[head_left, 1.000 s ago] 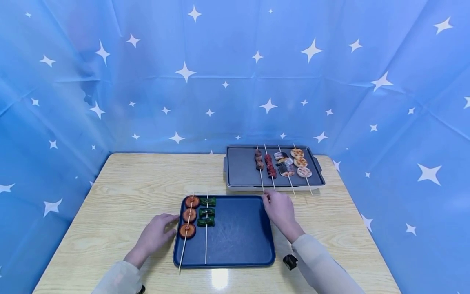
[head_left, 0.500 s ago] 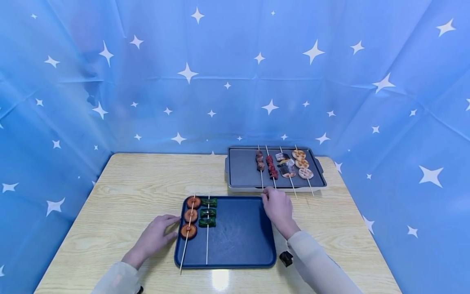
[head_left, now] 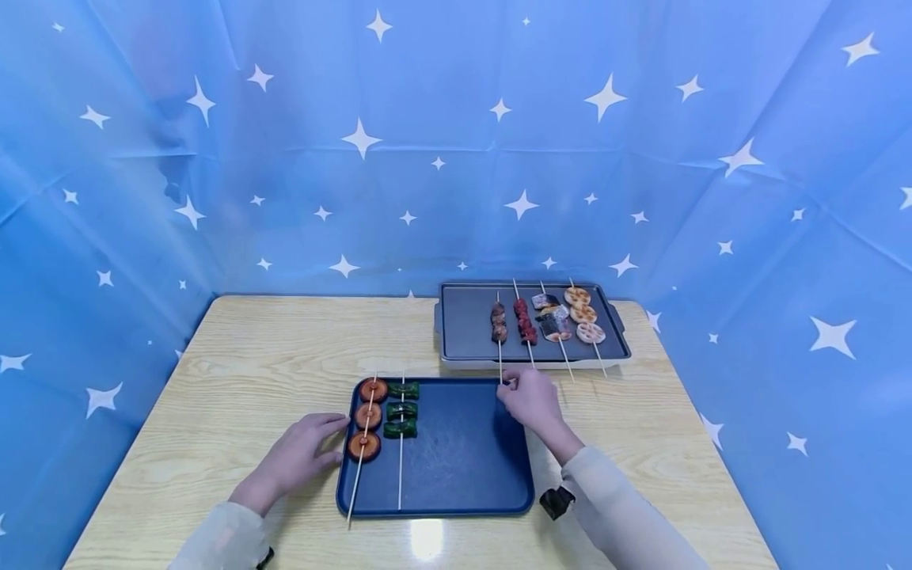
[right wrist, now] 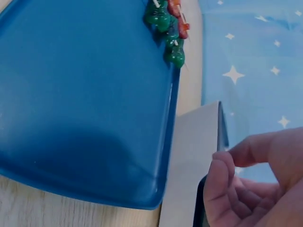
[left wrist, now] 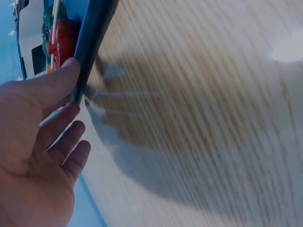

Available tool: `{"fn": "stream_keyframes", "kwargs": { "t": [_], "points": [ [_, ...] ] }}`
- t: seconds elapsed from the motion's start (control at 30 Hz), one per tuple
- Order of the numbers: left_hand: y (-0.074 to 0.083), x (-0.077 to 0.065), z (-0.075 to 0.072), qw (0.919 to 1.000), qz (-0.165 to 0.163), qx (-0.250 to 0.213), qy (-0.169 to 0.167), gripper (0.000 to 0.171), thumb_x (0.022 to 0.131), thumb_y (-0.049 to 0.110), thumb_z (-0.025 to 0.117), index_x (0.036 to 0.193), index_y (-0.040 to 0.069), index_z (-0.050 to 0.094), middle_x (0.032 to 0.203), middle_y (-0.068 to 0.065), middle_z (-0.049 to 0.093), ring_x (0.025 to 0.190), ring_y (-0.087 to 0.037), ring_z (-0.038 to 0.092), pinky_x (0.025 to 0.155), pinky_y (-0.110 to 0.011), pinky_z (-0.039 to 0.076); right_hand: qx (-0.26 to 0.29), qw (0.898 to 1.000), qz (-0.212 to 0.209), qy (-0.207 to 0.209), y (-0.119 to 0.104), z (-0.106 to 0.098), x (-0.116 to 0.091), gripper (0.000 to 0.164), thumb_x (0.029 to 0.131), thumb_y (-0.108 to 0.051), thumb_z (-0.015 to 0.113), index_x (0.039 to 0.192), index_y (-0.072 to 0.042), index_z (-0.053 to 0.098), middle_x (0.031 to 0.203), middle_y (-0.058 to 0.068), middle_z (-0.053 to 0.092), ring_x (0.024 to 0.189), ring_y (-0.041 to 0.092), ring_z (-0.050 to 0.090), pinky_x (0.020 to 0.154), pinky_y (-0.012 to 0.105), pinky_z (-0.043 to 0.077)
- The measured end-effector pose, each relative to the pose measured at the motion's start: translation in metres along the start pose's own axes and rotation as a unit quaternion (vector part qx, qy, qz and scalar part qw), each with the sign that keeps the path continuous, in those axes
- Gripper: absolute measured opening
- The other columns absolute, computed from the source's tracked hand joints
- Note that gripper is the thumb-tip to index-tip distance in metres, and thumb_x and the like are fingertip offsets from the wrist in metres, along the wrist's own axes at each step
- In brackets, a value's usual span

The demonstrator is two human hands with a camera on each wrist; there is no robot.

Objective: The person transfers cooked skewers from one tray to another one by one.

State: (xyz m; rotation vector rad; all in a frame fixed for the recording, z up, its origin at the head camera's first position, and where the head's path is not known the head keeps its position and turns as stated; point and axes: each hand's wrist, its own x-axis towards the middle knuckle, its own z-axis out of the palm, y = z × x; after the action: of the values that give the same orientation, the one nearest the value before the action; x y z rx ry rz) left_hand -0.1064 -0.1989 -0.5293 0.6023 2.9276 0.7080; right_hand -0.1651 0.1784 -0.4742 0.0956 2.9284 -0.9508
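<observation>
My right hand (head_left: 530, 400) pinches the bottom of the stick of a brown meat skewer (head_left: 499, 322), just above the far right corner of the blue tray (head_left: 463, 459). Most of that skewer lies over the grey grill pan (head_left: 466, 317); in the right wrist view the pinched stick is hard to make out. With its fingers extended, my left hand (head_left: 299, 451) touches the left rim of the blue tray; thumb and index fingertip meet the rim in the left wrist view. On the tray's left side lie a mushroom skewer (head_left: 368, 416) and a green pepper skewer (head_left: 401, 410).
Right of the meat skewer, the grill pan bears a red meat skewer (head_left: 525, 321), a fish skewer (head_left: 553, 321) and a lotus root skewer (head_left: 583, 314), their sticks jutting over the near edge. The wooden table (head_left: 299, 340) meets a blue starry curtain (head_left: 456, 198) behind.
The brown meat skewer has slid slightly toward me and to the left in my right hand's pinch. My left hand keeps its place at the tray's rim.
</observation>
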Motion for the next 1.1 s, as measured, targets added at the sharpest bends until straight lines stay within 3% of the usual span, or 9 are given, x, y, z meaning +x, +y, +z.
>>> {"fn": "stream_keyframes", "kwargs": {
  "t": [0.13, 0.37, 0.53, 0.87, 1.1],
  "points": [
    [-0.002, 0.002, 0.0, 1.0, 0.007, -0.002, -0.003, 0.056, 0.082, 0.021, 0.077, 0.132, 0.003, 0.059, 0.135, -0.016, 0.06, 0.125, -0.038, 0.054, 0.106, -0.057, 0.044, 0.076, 0.995, 0.042, -0.044, -0.001, -0.003, 0.001, 0.025, 0.083, -0.01, 0.055, 0.103, -0.003, 0.07, 0.059, -0.001, 0.062, 0.051, 0.009, 0.057, 0.049, 0.022, 0.045],
    [-0.008, 0.003, -0.001, 0.9997, 0.007, -0.009, -0.019, 0.061, 0.084, 0.025, 0.075, 0.137, 0.003, 0.054, 0.143, -0.016, 0.054, 0.133, -0.039, 0.048, 0.111, -0.058, 0.039, 0.209, 0.968, 0.091, -0.104, -0.001, -0.004, 0.001, 0.02, 0.087, -0.008, 0.055, 0.099, 0.004, 0.066, 0.078, 0.01, 0.069, 0.062, 0.013, 0.061, 0.056, 0.026, 0.057],
    [-0.01, 0.003, -0.001, 0.9992, 0.018, -0.017, -0.031, 0.062, 0.086, 0.026, 0.073, 0.139, 0.002, 0.052, 0.146, -0.015, 0.05, 0.137, -0.04, 0.043, 0.112, -0.058, 0.037, 0.231, 0.961, 0.098, -0.113, 0.001, -0.002, 0.0, 0.018, 0.089, -0.007, 0.056, 0.1, 0.005, 0.064, 0.083, 0.011, 0.069, 0.067, 0.012, 0.062, 0.064, 0.03, 0.061],
    [-0.011, 0.004, -0.001, 0.999, 0.037, -0.008, -0.026, 0.063, 0.086, 0.028, 0.073, 0.139, 0.002, 0.052, 0.145, -0.016, 0.052, 0.137, -0.041, 0.042, 0.112, -0.06, 0.037, 0.264, 0.954, 0.087, -0.11, 0.008, -0.001, 0.0, 0.028, 0.09, -0.004, 0.054, 0.114, 0.008, 0.063, 0.081, 0.01, 0.07, 0.064, 0.011, 0.061, 0.063, 0.029, 0.06],
    [-0.009, 0.002, -0.001, 0.9987, 0.024, -0.007, -0.044, 0.062, 0.087, 0.03, 0.071, 0.14, 0.004, 0.051, 0.148, -0.014, 0.048, 0.14, -0.041, 0.038, 0.113, -0.062, 0.033, 0.273, 0.953, 0.083, -0.106, 0.011, 0.0, 0.001, 0.028, 0.096, -0.007, 0.052, 0.118, 0.006, 0.062, 0.08, 0.007, 0.068, 0.065, 0.011, 0.061, 0.063, 0.028, 0.06]
  ]
}}
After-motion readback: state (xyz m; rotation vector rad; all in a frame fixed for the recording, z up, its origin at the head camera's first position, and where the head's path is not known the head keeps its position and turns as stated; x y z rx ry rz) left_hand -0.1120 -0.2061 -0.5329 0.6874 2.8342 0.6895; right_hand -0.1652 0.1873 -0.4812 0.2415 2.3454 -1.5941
